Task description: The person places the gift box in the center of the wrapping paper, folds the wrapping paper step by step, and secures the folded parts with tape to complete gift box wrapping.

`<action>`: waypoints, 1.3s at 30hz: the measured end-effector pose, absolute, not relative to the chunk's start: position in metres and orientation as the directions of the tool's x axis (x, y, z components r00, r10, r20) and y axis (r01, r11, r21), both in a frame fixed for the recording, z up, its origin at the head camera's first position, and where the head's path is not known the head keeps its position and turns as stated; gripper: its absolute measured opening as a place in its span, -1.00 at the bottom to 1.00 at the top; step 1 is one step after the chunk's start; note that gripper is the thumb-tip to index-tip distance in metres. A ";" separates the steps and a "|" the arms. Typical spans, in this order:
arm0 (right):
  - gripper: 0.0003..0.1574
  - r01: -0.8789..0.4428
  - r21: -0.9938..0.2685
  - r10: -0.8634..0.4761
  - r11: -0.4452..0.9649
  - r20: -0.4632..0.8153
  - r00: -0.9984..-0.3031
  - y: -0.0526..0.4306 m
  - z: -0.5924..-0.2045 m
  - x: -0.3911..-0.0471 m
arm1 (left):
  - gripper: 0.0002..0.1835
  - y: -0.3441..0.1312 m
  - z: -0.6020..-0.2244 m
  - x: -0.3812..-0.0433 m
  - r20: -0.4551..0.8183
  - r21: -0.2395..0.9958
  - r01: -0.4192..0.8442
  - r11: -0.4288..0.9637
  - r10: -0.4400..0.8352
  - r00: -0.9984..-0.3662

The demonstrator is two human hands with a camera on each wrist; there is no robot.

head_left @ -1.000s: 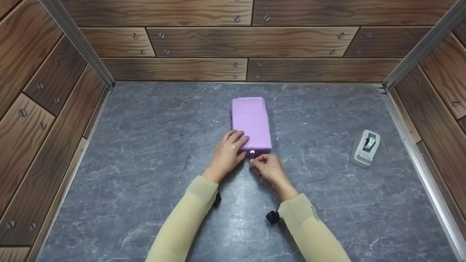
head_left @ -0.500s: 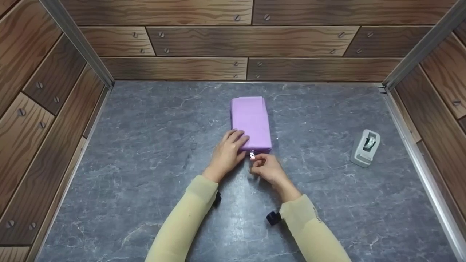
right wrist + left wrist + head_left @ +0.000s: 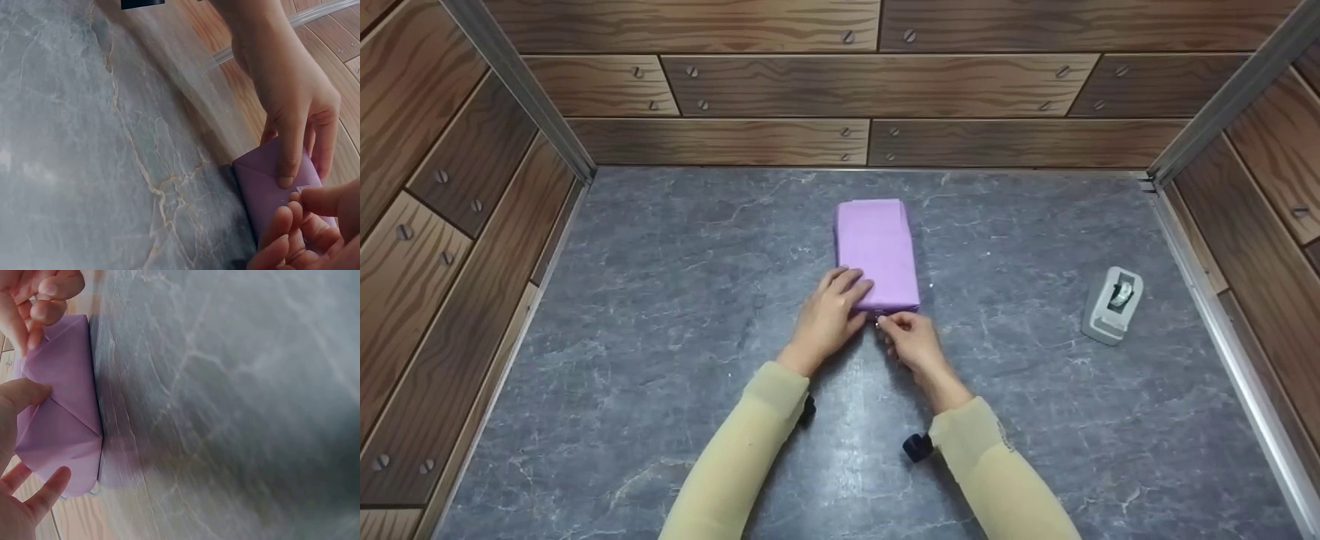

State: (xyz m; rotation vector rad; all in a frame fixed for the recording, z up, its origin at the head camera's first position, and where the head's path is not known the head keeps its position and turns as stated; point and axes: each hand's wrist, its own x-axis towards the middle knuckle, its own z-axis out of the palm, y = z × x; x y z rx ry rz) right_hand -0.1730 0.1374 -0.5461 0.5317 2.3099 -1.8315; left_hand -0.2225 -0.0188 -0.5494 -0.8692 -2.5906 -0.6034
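Note:
A box wrapped in purple paper (image 3: 881,255) lies on the grey marbled surface, its folded end flap (image 3: 67,394) showing in the left wrist view. My left hand (image 3: 826,321) holds its near left corner, fingers over the top and the thumb (image 3: 289,157) pressing the folded end. At that same end, my right hand (image 3: 913,343) pinches a small piece of clear tape (image 3: 304,188) between thumb and forefinger, right at the flap. The right hand's other fingers are loosely curled below.
A grey tape dispenser (image 3: 1112,306) with a roll in it stands at the right. Wood-patterned walls (image 3: 780,86) enclose the back and both sides, with a metal rail (image 3: 1237,360) along the right edge.
The right hand's fingers parted at the near end of the box half a second ago and have come together again, a little higher. The left hand and the box have stayed in place.

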 end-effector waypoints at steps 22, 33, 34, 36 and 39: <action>-0.67 0.355 -0.874 0.268 0.333 -0.273 -0.924 0.130 -0.546 -0.182 | -0.51 -0.019 -0.551 -0.223 0.446 0.288 0.636 0.716 0.487 -0.751; -0.76 0.253 -0.808 0.180 0.531 -0.185 -0.966 0.148 -0.539 -0.171 | -0.50 -0.020 -0.550 -0.223 0.440 0.289 0.633 0.718 0.487 -0.754; -0.79 0.223 -0.806 0.166 0.548 -0.157 -0.974 0.150 -0.537 -0.170 | -0.50 -0.019 -0.550 -0.223 0.440 0.288 0.632 0.719 0.487 -0.754; -0.83 0.162 -0.801 0.150 0.576 -0.091 -0.985 0.153 -0.534 -0.167 | -0.50 -0.019 -0.549 -0.223 0.438 0.285 0.631 0.721 0.488 -0.755; -0.87 0.065 -0.793 0.145 0.606 0.030 -0.989 0.155 -0.528 -0.164 | -0.50 -0.019 -0.549 -0.223 0.437 0.281 0.629 0.725 0.487 -0.756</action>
